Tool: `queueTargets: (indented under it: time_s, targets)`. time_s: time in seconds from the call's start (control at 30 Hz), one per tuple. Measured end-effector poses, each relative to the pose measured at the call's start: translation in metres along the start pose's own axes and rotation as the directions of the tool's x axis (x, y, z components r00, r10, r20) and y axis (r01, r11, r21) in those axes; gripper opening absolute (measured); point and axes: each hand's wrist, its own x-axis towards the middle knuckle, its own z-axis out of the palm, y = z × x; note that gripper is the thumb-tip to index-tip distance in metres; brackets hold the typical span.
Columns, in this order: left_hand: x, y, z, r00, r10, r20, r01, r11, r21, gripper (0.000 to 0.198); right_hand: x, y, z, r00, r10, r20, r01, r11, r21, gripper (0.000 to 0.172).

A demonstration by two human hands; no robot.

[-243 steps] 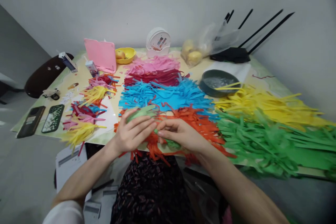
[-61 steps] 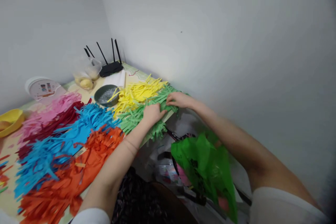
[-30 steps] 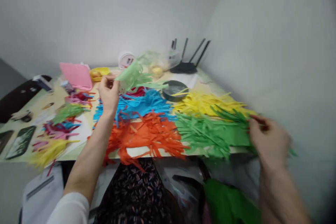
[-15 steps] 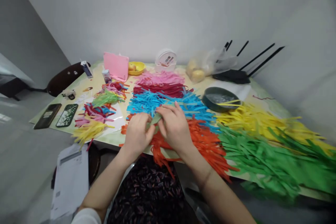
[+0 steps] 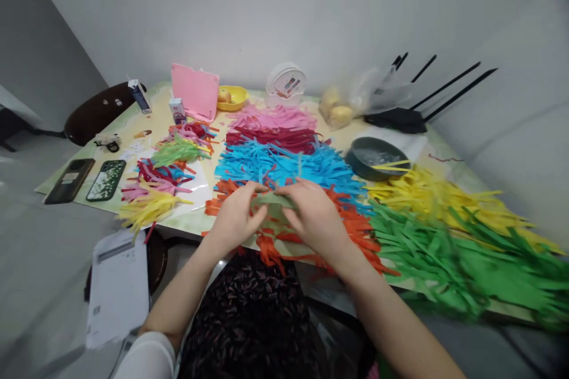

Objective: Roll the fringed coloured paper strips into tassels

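A pale green strip (image 5: 274, 198), thin and slightly see-through, stretches between my two hands above the orange paper strips (image 5: 362, 238). My left hand (image 5: 240, 213) pinches its left end, and my right hand (image 5: 311, 213) pinches its right end. Behind the hands lie blue strips (image 5: 249, 163), then dark red strips (image 5: 275, 140) and pink strips (image 5: 273, 118). Green strips (image 5: 427, 254) and yellow strips (image 5: 427, 192) spread to the right. Smaller mixed bundles, with a yellow one (image 5: 146, 206) in front, rest at the left.
A dark round bowl (image 5: 377, 157) stands behind the yellow strips. Two phones (image 5: 70, 180) lie at the left edge. At the back are a pink stand (image 5: 195, 92), a yellow bowl (image 5: 233, 98), a white round container (image 5: 285, 84) and a bag (image 5: 335, 108).
My hands have moved apart, and the green strip now shows wider between them. The view has shifted slightly, with the table's back objects higher in the picture.
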Motion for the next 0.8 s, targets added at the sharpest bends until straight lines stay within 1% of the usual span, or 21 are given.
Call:
queueTargets:
  time_s: [0.07, 0.1, 0.13, 0.23, 0.27, 0.3, 0.33, 0.4, 0.43, 0.47, 0.53, 0.57, 0.6, 0.63, 0.7, 0.73, 0.8]
  targets:
    - [0.004, -0.006, -0.001, 0.998, -0.013, 0.056, 0.023, 0.982, -0.186, 0.014, -0.001, 0.003, -0.012, 0.996, 0.094, -0.007, -0.093, 0.989, 0.112, 0.025]
    - [0.006, -0.009, -0.001, 0.998, -0.029, 0.061, 0.044, 0.967, -0.252, 0.011, -0.002, 0.004, -0.018, 0.989, 0.151, -0.003, -0.149, 0.976, 0.158, 0.026]
    - [0.007, -0.011, -0.001, 0.998, -0.053, 0.039, 0.062, 0.953, -0.295, 0.01, -0.001, 0.005, -0.024, 0.979, 0.205, 0.003, -0.202, 0.96, 0.194, 0.025]
    - [0.011, -0.013, -0.001, 0.988, -0.118, -0.104, 0.077, 0.939, -0.334, 0.011, -0.001, 0.007, -0.033, 0.944, 0.329, 0.01, -0.32, 0.912, 0.258, 0.018]
    - [0.012, -0.011, -0.001, 0.984, -0.122, -0.127, 0.075, 0.942, -0.328, 0.012, -0.001, 0.007, -0.034, 0.934, 0.358, 0.012, -0.347, 0.896, 0.275, 0.016]
    - [0.012, -0.01, -0.002, 0.987, -0.115, -0.113, 0.073, 0.945, -0.319, 0.015, -0.001, 0.007, -0.034, 0.924, 0.382, 0.018, -0.37, 0.881, 0.294, 0.015]
    - [0.013, -0.008, -0.002, 0.993, -0.101, -0.066, 0.076, 0.948, -0.31, 0.018, -0.001, 0.007, -0.035, 0.916, 0.401, 0.02, -0.387, 0.867, 0.314, 0.014]
    - [0.015, -0.006, -0.004, 0.994, -0.087, 0.059, 0.101, 0.951, -0.293, 0.022, -0.002, 0.008, -0.036, 0.901, 0.433, 0.021, -0.413, 0.844, 0.343, 0.014]
    - [0.016, -0.005, -0.005, 0.991, -0.092, 0.094, 0.115, 0.952, -0.282, 0.023, -0.003, 0.008, -0.037, 0.897, 0.44, 0.035, -0.424, 0.837, 0.345, 0.015]
    - [0.017, -0.005, -0.007, 0.989, -0.106, 0.1, 0.129, 0.954, -0.27, 0.024, -0.003, 0.01, -0.038, 0.895, 0.44, 0.068, -0.435, 0.832, 0.343, 0.017]
    - [0.02, -0.006, -0.01, 0.99, -0.126, 0.059, 0.137, 0.962, -0.237, 0.025, -0.004, 0.013, -0.041, 0.891, 0.418, 0.176, -0.454, 0.826, 0.335, 0.019]
    - [0.021, -0.007, -0.012, 0.992, -0.122, 0.042, 0.128, 0.967, -0.222, 0.024, -0.005, 0.015, -0.042, 0.885, 0.407, 0.224, -0.463, 0.82, 0.338, 0.018]
    - [0.023, -0.008, -0.014, 0.993, -0.109, 0.033, 0.114, 0.969, -0.218, 0.022, -0.005, 0.017, -0.042, 0.88, 0.407, 0.245, -0.472, 0.81, 0.348, 0.017]
    - [0.024, -0.008, -0.015, 0.995, -0.093, 0.032, 0.098, 0.969, -0.229, 0.02, -0.006, 0.019, -0.042, 0.876, 0.419, 0.239, -0.481, 0.795, 0.368, 0.017]
    - [0.026, -0.01, -0.017, 0.996, -0.072, 0.046, 0.082, 0.955, -0.283, 0.019, -0.009, 0.022, -0.04, 0.871, 0.457, 0.181, -0.487, 0.752, 0.443, 0.016]
    - [0.026, -0.012, -0.017, 0.996, -0.07, 0.062, 0.086, 0.942, -0.323, 0.02, -0.011, 0.024, -0.039, 0.87, 0.467, 0.158, -0.48, 0.725, 0.494, 0.017]
    - [0.025, -0.015, -0.017, 0.991, -0.077, 0.112, 0.117, 0.902, -0.416, 0.021, -0.015, 0.028, -0.036, 0.878, 0.454, 0.151, -0.448, 0.67, 0.592, 0.018]
